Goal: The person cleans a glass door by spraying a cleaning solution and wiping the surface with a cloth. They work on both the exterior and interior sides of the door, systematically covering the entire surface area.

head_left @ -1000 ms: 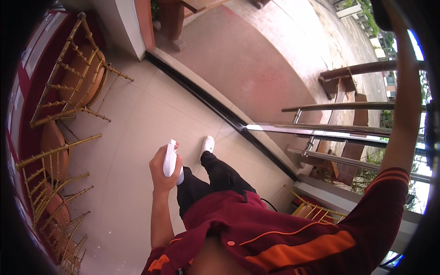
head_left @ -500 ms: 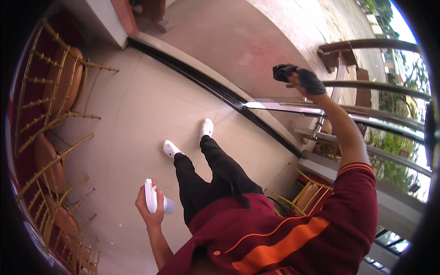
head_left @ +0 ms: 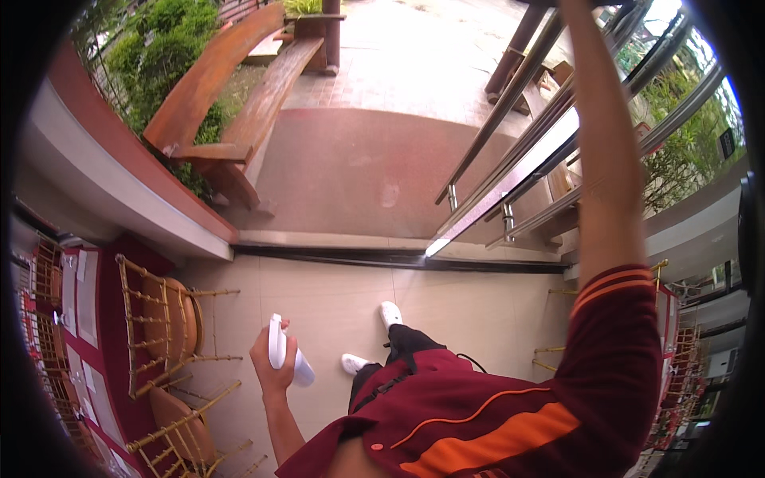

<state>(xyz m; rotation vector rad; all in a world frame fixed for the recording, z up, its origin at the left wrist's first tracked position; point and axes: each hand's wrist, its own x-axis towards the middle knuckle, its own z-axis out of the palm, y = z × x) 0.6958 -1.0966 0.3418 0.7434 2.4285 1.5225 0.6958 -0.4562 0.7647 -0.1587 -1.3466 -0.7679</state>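
Note:
My left hand [head_left: 269, 358] is wrapped round a white spray bottle [head_left: 303, 371] with a pale, see-through body, its trigger head pointing up. It is held low, over the tiled floor left of my legs. My right arm [head_left: 603, 151] stretches up along the glass door [head_left: 510, 187], which stands open with long metal handle bars [head_left: 504, 103]. The right hand is cut off by the upper edge. Only a dark sliver shows around the wrist there, so I cannot make out its fingers or what they hold.
A dark door track [head_left: 335, 256] crosses the floor ahead of my white shoes [head_left: 390, 314]. Bamboo-style gold chairs [head_left: 163, 327] stand by a red-draped table [head_left: 111, 334] on the left. Outside are a wooden bench [head_left: 263, 103], bushes [head_left: 159, 56] and a reddish mat [head_left: 366, 163].
My view has swung round to face the doorway squarely. The right hand, which gripped a black cloth in a dark glove, has gone up out of sight. My left hand still holds the spray bottle.

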